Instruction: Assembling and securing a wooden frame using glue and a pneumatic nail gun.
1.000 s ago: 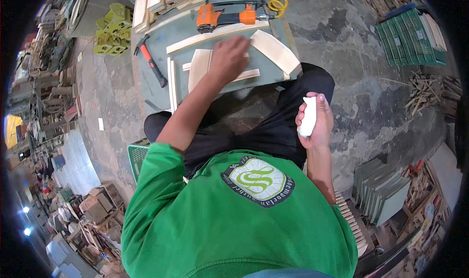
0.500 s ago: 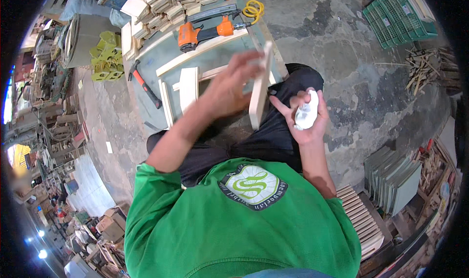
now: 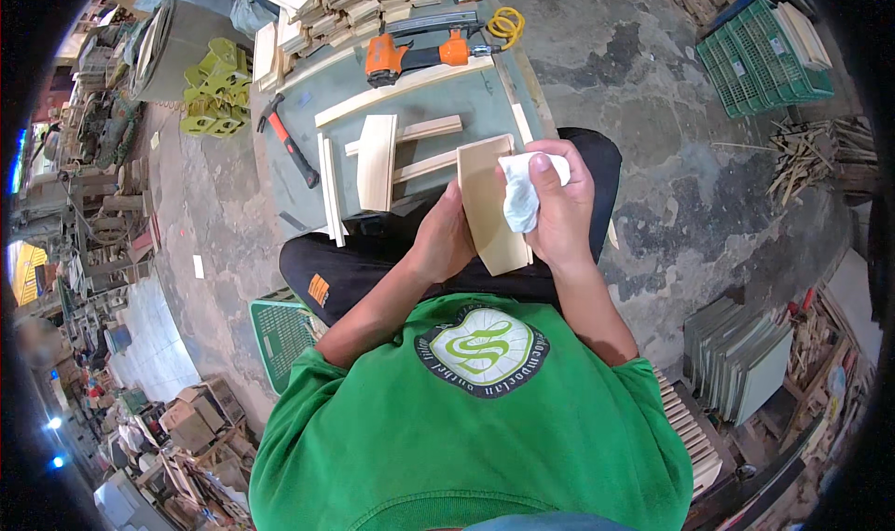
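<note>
My left hand (image 3: 442,237) grips the left edge of a pale wooden board (image 3: 487,219) with an angled near end, tilted above my lap. In my right hand (image 3: 567,216) is a soft, crumpled white bundle (image 3: 524,198), pinched under the thumb at the board's right side; whether it is a cloth or a soft bag I cannot tell. Beyond the board, a similar wooden panel (image 3: 377,169) lies on the low grey-green worktable (image 3: 308,102), across wooden strips (image 3: 429,129). More strips (image 3: 330,195) lie to its left.
An orange nail gun (image 3: 418,58) with a coiled yellow hose (image 3: 506,27) lies at the table's far side, near stacked wooden pieces (image 3: 350,4). A hammer (image 3: 289,144) lies at left. Green crates (image 3: 764,60) stand far right; another green basket (image 3: 280,340) is by my left leg.
The board has turned from nearly edge-on to show its face and come down over my lap. My left hand has moved down its side, and my right hand has brought the white bundle to it.
</note>
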`<state>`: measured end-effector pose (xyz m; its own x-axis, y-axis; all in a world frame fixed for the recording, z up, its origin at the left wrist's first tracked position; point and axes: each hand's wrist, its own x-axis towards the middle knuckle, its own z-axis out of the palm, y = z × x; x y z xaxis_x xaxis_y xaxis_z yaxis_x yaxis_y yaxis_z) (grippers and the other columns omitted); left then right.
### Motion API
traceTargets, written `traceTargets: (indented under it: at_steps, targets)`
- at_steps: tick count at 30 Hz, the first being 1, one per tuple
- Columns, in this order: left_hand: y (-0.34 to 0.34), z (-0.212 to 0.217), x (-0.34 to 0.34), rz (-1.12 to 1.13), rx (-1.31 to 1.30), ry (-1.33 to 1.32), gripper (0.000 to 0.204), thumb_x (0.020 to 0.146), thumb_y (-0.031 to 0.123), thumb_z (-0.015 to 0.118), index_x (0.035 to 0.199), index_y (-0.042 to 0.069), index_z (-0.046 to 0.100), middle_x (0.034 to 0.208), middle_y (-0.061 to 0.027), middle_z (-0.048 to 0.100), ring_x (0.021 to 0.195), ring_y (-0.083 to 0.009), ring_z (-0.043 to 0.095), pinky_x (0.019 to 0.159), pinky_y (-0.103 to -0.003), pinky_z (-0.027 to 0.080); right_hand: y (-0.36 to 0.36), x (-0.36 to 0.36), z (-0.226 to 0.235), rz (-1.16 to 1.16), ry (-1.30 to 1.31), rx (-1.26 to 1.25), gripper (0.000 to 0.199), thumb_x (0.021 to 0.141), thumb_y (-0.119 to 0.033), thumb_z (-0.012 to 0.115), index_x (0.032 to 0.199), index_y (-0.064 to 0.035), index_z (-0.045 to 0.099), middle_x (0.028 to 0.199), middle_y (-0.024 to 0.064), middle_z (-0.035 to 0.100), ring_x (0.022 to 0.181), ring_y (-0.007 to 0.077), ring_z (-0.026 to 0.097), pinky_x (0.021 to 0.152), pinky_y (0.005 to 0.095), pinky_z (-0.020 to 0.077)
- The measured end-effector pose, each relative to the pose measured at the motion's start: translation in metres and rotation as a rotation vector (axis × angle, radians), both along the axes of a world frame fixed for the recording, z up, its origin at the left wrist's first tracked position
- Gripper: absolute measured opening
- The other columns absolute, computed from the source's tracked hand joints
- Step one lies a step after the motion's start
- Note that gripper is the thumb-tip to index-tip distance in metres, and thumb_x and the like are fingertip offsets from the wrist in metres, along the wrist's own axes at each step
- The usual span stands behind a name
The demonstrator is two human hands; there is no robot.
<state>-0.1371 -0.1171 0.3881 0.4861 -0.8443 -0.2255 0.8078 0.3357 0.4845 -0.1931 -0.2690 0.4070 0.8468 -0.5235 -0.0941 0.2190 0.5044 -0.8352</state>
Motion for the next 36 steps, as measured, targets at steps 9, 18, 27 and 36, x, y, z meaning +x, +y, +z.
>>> traceTargets:
  at_steps: [9, 18, 27, 36]
  targets:
    - [-0.001, 0.017, -0.002, 0.023, -0.229, 0.239, 0.063, 0.103, 0.048, 0.036, 0.152, 0.008, 0.034, 0.153, -0.0154, 0.040, 0.142, -0.0297, 0.039, 0.118, -0.048, 0.029, -0.017, -0.003, 0.003, -0.168, -0.127, 0.528, 0.030, 0.102, -0.033, 0.055, 0.122, -0.0125, 0.050, 0.089, 0.0049, 0.065, 0.076, 0.0195, 0.067, 0.072, 0.0364, 0.0584]
    - [-0.022, 0.012, -0.035, 0.079, 0.066, 0.119, 0.064, 0.103, 0.054, 0.036, 0.146, 0.006, 0.041, 0.141, -0.0102, 0.051, 0.127, -0.0231, 0.052, 0.108, -0.037, 0.042, 0.013, 0.008, 0.015, -0.445, 0.061, 0.187, 0.039, 0.097, -0.016, 0.065, 0.129, -0.0051, 0.047, 0.097, 0.0097, 0.063, 0.079, 0.0169, 0.063, 0.066, 0.0297, 0.0562]
    - [0.003, -0.040, -0.038, -0.247, -0.137, 0.436, 0.096, 0.087, 0.083, 0.026, 0.153, 0.012, 0.028, 0.140, -0.0243, 0.050, 0.130, -0.0379, 0.050, 0.111, -0.052, 0.037, -0.001, -0.004, -0.020, -0.277, 0.013, 0.215, 0.047, 0.093, -0.028, 0.070, 0.127, -0.0048, 0.050, 0.096, 0.0093, 0.064, 0.073, 0.0158, 0.063, 0.059, 0.0277, 0.0556]
    - [0.001, -0.041, -0.054, -0.392, -0.144, 0.002, 0.098, 0.088, 0.073, 0.047, 0.157, 0.014, 0.010, 0.141, -0.0189, 0.047, 0.134, -0.0332, 0.046, 0.112, -0.051, 0.037, -0.031, -0.029, -0.026, -0.253, -0.005, 0.520, 0.038, 0.096, -0.033, 0.065, 0.117, -0.0031, 0.055, 0.096, 0.0093, 0.066, 0.072, 0.0128, 0.064, 0.056, 0.0259, 0.0560]
